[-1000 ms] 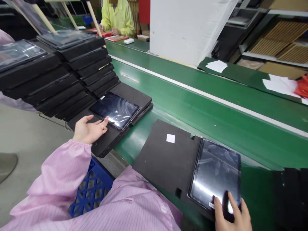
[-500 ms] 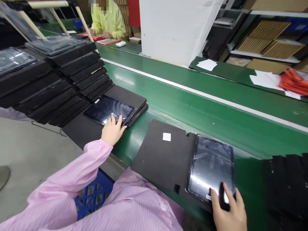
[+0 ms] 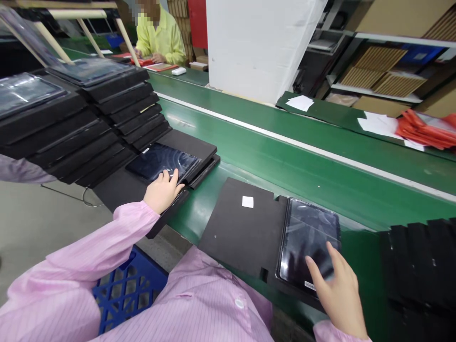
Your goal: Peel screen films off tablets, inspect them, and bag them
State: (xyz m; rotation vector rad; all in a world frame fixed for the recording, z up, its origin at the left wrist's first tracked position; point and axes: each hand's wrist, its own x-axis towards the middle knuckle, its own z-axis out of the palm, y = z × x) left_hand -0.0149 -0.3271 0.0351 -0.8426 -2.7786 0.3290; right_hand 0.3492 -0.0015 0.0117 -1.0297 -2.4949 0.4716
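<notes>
My left hand (image 3: 162, 191) rests its spread fingertips on the near right part of a dark tablet (image 3: 162, 161), with the thumb by its edge. That tablet lies on an open black foam case (image 3: 194, 142) at the left. At the right, another tablet (image 3: 309, 237) sits screen up in the right half of an opened black foam case (image 3: 242, 232). A small white label (image 3: 248, 202) is stuck on that case's left half. My right hand (image 3: 338, 289) is over this tablet's near right corner, fingers apart; whether they touch the glass I cannot tell.
Stacked black foam cases (image 3: 121, 109) with tablets on top rise at the left. More black cases (image 3: 420, 266) stand at the right. A green work surface (image 3: 256, 147) runs across. A blue crate (image 3: 131, 285) is below. Across sits a person in a yellow jacket (image 3: 166, 40).
My right hand has shifted farther up over the right tablet, fingers more spread. My left hand has drawn slightly toward me, and a black case edge now shows beneath it.
</notes>
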